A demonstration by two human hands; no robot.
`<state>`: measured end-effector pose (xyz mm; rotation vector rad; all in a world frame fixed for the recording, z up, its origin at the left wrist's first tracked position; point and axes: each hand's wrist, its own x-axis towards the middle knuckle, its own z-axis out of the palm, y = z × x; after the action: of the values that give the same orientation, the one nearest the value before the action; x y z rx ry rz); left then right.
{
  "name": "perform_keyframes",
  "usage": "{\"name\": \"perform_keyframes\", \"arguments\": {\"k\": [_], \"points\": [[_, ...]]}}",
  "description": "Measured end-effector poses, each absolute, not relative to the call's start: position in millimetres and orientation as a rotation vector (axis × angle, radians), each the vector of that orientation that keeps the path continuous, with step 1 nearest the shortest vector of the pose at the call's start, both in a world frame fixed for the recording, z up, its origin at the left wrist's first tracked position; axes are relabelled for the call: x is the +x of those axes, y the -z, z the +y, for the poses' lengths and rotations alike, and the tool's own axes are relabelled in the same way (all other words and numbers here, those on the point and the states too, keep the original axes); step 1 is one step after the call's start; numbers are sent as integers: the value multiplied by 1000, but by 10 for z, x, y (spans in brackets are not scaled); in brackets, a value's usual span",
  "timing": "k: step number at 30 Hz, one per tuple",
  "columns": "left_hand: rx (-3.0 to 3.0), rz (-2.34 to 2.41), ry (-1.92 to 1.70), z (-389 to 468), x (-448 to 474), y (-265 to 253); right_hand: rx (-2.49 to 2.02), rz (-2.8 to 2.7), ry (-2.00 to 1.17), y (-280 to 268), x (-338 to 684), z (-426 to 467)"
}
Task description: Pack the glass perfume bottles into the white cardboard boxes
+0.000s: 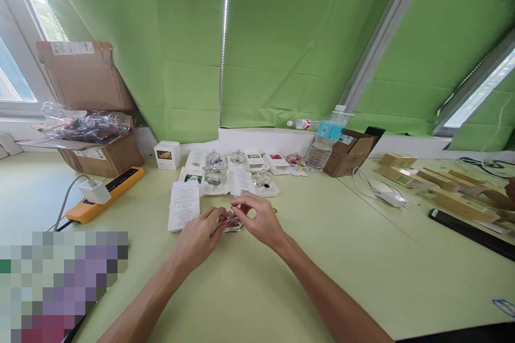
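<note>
A small round glass bottle (233,223) with reddish contents stands on the table in front of me. My left hand (200,236) is closed on its left side, thumb and fingers against the glass. Above it, my right hand (259,221) pinches at the gold-coloured neck; whether a separate small part is between the fingertips is hidden. A white printed carton (184,209) lies flat beside my left hand. Behind my hands are similar clear glass bottles, such as one bottle (213,176) on a white carton. Something small and gold (274,210) shows just past my right hand.
An orange power strip (116,187) with a white plug lies left, before an open cardboard box (100,155) of plastic-wrapped items. At the back stand a large water bottle (319,153) and another cardboard box (349,155). Rightward are a white adapter (392,198) and several flat boxes (458,203).
</note>
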<state>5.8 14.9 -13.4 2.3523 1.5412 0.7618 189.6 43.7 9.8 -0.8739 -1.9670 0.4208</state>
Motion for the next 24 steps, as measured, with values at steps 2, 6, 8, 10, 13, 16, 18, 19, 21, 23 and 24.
{"name": "perform_keyframes", "arguments": {"k": [2, 6, 8, 10, 13, 16, 18, 19, 21, 23, 24], "points": [[2354, 1540, -758, 147, 59, 131, -876, -1981, -422, -76, 1901, 440], [2350, 1542, -767, 143, 59, 124, -876, -1983, -418, -52, 1912, 434], [2342, 1546, -767, 139, 59, 118, -877, -1986, -411, -45, 1914, 430], [2341, 1546, -762, 136, 59, 112, -879, -1990, -396, -38, 1916, 427], [2344, 1547, -757, 134, 60, 109, -873, -2006, -376, -35, 1920, 422], [2342, 1548, -762, 135, 61, 117, -865, -2019, -363, -39, 1924, 417], [2343, 1552, -767, 136, 61, 124, -866, -2020, -349, -39, 1924, 413], [2345, 1554, -768, 137, 60, 126, -867, -2022, -341, -38, 1923, 410], [2349, 1553, -770, 137, 60, 126, -870, -2026, -323, -34, 1919, 405], [2350, 1550, -768, 136, 59, 123, -877, -2028, -302, -29, 1914, 399], [2349, 1550, -766, 135, 58, 120, -880, -2029, -294, -27, 1912, 396]]}}
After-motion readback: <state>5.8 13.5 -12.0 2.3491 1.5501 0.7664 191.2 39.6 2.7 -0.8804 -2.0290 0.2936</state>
